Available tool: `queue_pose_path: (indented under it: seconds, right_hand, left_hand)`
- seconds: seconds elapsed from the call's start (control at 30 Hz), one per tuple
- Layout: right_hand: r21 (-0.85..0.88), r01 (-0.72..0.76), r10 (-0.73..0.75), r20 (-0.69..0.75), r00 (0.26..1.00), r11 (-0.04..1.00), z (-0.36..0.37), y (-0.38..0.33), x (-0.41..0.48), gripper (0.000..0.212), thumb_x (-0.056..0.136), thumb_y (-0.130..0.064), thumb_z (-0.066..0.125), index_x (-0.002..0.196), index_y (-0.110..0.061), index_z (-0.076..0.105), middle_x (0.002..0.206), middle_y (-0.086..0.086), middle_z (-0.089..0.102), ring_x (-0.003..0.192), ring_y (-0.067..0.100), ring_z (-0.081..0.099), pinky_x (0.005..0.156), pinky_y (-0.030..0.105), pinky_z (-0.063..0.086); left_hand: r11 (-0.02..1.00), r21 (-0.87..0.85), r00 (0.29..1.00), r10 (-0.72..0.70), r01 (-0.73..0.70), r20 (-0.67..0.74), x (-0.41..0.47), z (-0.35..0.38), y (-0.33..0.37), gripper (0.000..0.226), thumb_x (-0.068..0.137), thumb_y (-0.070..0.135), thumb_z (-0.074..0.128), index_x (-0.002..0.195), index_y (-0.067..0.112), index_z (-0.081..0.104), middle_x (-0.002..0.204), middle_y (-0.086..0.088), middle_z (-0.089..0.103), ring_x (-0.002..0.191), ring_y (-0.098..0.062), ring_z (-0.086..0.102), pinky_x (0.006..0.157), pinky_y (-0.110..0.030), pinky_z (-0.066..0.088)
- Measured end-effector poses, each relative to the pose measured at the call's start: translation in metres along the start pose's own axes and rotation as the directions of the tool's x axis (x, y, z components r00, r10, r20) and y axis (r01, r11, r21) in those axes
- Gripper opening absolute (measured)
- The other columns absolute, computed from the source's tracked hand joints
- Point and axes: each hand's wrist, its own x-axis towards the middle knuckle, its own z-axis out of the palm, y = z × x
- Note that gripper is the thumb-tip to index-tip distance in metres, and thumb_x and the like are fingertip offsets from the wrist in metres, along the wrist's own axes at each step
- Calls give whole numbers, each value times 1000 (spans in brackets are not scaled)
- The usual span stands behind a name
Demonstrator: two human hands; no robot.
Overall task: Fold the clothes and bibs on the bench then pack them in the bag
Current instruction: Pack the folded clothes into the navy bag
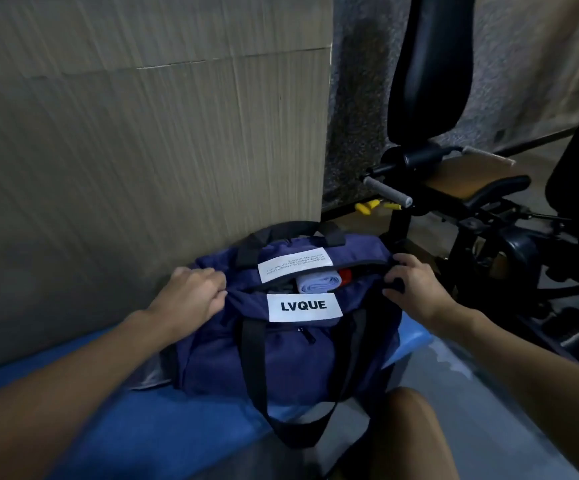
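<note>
A bare knee shows at six o'clock. Just beyond it the navy bag rests on the blue bench, its mouth partly open. The left hand grips the bag's rim at nine o'clock, fingers curled into the fabric. The right hand pinches the rim at three o'clock. Inside lie a folded light-blue cloth and something red. Cardboard stands at eleven o'clock, an exercise machine at two.

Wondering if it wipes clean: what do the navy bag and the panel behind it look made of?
Bag: seemingly matte woven synthetic fabric; it slumps and creases softly. Panel: probably corrugated cardboard, dull brown, fine ribbing and a fold crease.
</note>
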Motion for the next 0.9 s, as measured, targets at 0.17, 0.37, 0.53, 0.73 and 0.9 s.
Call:
queue_pose_path:
  seconds: [0.17,0.37,0.53,0.73,0.9]
  right_hand:
    - [3,55,-54,-138,989,998,-6,-11,11,21,77,-2,70,87,-16,59,97,6,51,94,38,55,81,41,47]
    - [111,50,-39,-106,994,993,2,-53,15,36,81,-1,72,114,-9,59,109,5,37,93,28,47,98,38,43]
    - [171,36,-18,-110,994,985,9,-84,13,28,82,0,70,107,-9,62,106,4,43,93,26,49,84,28,36]
    - [263,156,-114,-167,979,952,22,-123,13,32,80,10,65,109,-5,65,105,9,55,97,24,54,88,31,42]
    - [268,196,-161,-146,976,943,37,-155,15,20,84,5,65,101,-6,66,103,5,53,95,21,50,84,30,39]
  left_hand:
    - [989,-132,998,-63,60,-17,-14,-20,-15,13,98,16,54,87,10,52,86,-3,55,75,-24,54,70,-43,46]
    - [996,-69,991,-69,62,-113,-42,-53,-37,10,93,9,61,84,7,56,84,-5,55,73,-25,51,71,-31,33]
    - [983,-100,980,-163,152,-112,-77,-62,-63,18,93,28,57,93,11,63,90,4,49,79,-24,52,67,-36,44]
    - [945,-81,943,-324,317,-83,-120,-75,-92,22,94,31,63,96,10,69,92,3,50,80,-20,54,73,-34,47]
    - [912,-69,910,-409,405,-64,-153,-82,-111,27,92,33,64,101,9,71,93,2,48,79,-19,53,73,-33,47]
